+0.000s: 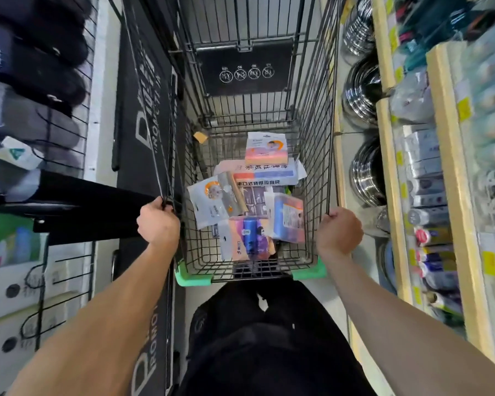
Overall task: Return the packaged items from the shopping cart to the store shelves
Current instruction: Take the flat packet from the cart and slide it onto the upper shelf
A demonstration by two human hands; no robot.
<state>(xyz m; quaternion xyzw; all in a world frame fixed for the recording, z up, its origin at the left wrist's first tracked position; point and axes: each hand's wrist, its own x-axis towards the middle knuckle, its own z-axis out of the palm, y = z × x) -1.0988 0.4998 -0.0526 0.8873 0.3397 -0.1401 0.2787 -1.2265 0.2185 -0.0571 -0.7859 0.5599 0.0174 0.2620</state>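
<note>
A black wire shopping cart (316, 155) with green corner bumpers stands in front of me in a narrow aisle. Several packaged items lie on its floor: a pink and white pack (266, 148) at the far end, a flat blue and white pack (265, 174), a grey pouch with an orange circle (209, 200), a pack of coloured rolls (247, 238) nearest me, and a blue and orange pack (287, 217). My left hand (159, 222) grips the cart's left top rim. My right hand (339, 231) grips the right top rim.
Wooden-edged store shelves (452, 178) with bottles, boxes and yellow price tags run along the right. Stacked steel bowls (365, 92) sit low beside the cart. On the left are a wire rack of dark caps (35, 81) and a black floor mat (146, 110).
</note>
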